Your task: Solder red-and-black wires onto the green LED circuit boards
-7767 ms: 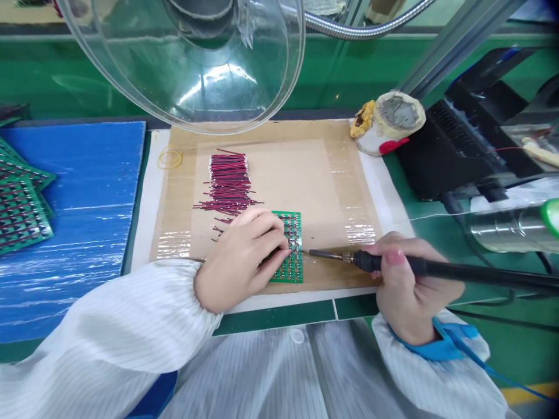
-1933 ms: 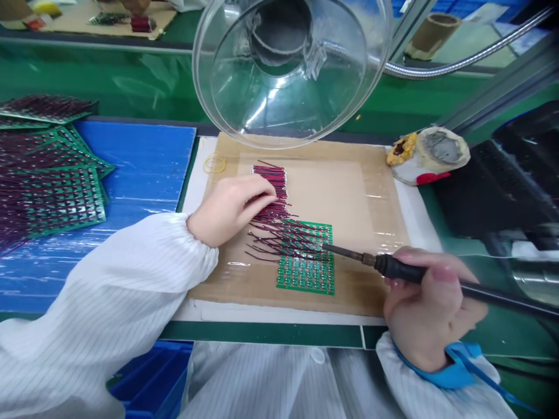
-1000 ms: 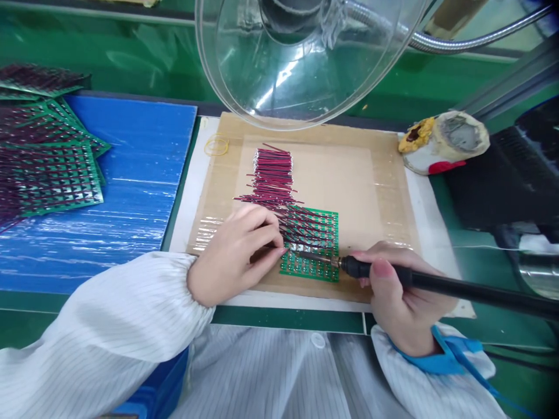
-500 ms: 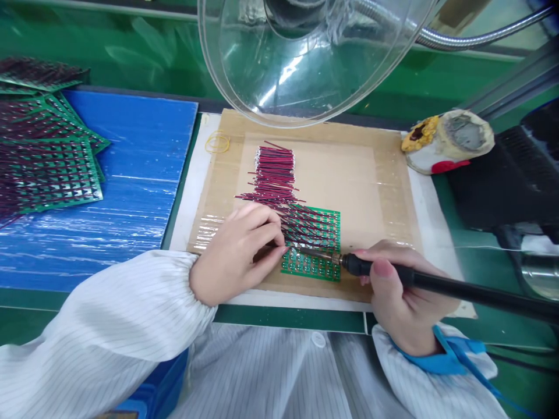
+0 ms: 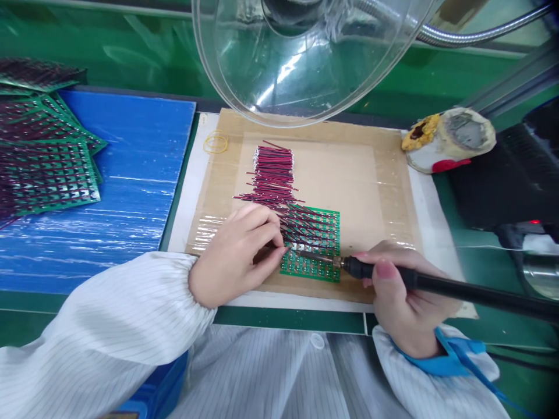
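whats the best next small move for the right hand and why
Probably ease the soldering iron in the right hand slightly back to the right: its tip points at, and looks very near, the fingertips of the left hand beside the green board.

Bare lane across the cardboard [image 5: 336, 169], right of the wire pile [image 5: 273, 169] and beyond the circuit board [image 5: 312, 270]. Transparent hood [image 5: 301, 107] overlaps its far edge; white pot [image 5: 467, 139] bounds the far right corner. Soldering iron [image 5: 393, 274] (running out of view) and left hand [image 5: 240, 256] block the board from right and left.
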Action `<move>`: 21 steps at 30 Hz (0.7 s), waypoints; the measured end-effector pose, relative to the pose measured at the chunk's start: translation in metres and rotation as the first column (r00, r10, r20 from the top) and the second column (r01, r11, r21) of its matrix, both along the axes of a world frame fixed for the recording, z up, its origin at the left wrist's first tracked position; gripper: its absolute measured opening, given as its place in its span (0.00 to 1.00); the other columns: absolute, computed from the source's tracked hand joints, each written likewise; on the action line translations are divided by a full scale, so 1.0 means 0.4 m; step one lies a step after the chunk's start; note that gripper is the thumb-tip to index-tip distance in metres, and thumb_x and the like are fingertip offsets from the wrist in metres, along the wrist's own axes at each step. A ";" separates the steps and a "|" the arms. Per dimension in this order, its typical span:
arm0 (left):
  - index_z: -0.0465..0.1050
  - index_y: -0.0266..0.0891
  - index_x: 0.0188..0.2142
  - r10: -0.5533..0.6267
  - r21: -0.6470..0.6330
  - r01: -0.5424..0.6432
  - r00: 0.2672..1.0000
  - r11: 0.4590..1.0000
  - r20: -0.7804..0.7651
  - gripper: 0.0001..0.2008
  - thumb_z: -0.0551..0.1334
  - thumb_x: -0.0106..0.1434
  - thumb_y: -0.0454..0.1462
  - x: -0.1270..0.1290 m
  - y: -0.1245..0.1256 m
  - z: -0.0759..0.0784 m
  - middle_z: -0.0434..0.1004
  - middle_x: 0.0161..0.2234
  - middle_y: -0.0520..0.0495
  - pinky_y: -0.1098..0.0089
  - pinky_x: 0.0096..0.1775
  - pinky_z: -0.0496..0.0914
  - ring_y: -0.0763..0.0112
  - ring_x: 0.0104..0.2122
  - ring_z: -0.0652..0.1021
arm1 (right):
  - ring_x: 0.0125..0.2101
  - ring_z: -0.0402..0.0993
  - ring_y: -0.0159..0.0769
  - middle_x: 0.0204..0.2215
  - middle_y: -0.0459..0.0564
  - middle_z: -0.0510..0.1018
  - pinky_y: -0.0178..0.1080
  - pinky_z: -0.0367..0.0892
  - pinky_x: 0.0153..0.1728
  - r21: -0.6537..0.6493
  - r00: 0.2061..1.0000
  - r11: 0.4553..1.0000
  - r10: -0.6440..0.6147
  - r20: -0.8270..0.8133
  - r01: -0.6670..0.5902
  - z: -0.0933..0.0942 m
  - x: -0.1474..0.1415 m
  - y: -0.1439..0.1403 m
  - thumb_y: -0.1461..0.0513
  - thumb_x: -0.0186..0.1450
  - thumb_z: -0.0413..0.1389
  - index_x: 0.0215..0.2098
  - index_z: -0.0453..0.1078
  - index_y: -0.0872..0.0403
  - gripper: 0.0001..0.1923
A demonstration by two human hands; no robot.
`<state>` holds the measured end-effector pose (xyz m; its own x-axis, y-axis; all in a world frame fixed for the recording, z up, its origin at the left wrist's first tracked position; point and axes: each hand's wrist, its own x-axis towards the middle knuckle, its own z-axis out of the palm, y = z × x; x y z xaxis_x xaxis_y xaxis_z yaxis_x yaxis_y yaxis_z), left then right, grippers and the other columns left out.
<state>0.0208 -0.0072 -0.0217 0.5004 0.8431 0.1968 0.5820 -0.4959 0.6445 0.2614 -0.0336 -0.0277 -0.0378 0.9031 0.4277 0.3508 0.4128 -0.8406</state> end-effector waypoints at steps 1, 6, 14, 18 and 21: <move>0.70 0.36 0.33 0.001 0.000 -0.001 1.000 1.000 -0.001 0.03 0.58 0.65 0.33 0.000 0.001 -0.001 0.69 0.38 0.47 0.62 0.46 0.64 0.66 0.42 0.69 | 0.21 0.69 0.28 0.23 0.42 0.75 0.35 0.64 0.20 0.006 1.000 1.000 0.020 0.006 -0.021 0.000 0.001 0.000 0.66 0.63 0.57 0.36 0.75 0.50 0.06; 0.70 0.37 0.33 -0.001 0.007 0.001 1.000 1.000 0.005 0.04 0.58 0.65 0.33 0.002 0.000 -0.006 0.70 0.38 0.47 0.62 0.46 0.65 0.65 0.42 0.69 | 0.19 0.67 0.29 0.22 0.43 0.74 0.36 0.61 0.17 0.078 0.999 0.996 -0.031 -0.006 0.032 0.001 -0.005 0.002 0.65 0.63 0.57 0.35 0.75 0.50 0.06; 0.73 0.38 0.34 -0.027 0.112 0.047 0.985 0.993 -0.171 0.08 0.58 0.67 0.37 -0.005 0.044 0.039 0.71 0.39 0.46 0.60 0.45 0.64 0.63 0.42 0.70 | 0.20 0.68 0.34 0.22 0.47 0.73 0.39 0.58 0.15 0.030 0.940 0.948 -0.308 -0.147 0.315 0.011 -0.007 0.002 0.57 0.65 0.55 0.30 0.74 0.49 0.09; 0.75 0.37 0.38 -0.005 0.168 0.047 0.970 0.985 -0.245 0.07 0.59 0.67 0.37 -0.009 0.153 0.050 0.73 0.38 0.46 0.65 0.41 0.66 0.66 0.38 0.73 | 0.18 0.66 0.31 0.22 0.46 0.73 0.40 0.57 0.15 0.059 0.931 0.941 -0.319 -0.177 0.334 0.014 0.005 0.006 0.55 0.65 0.56 0.32 0.75 0.50 0.10; 0.75 0.37 0.35 -0.066 0.100 0.093 0.968 0.991 -0.242 0.05 0.60 0.65 0.36 -0.015 0.209 0.041 0.74 0.35 0.48 0.68 0.38 0.67 0.68 0.35 0.74 | 0.21 0.73 0.34 0.24 0.44 0.76 0.41 0.70 0.22 -0.004 0.975 0.978 -0.208 -0.076 0.208 0.016 0.024 0.002 0.59 0.66 0.55 0.44 0.74 0.48 0.09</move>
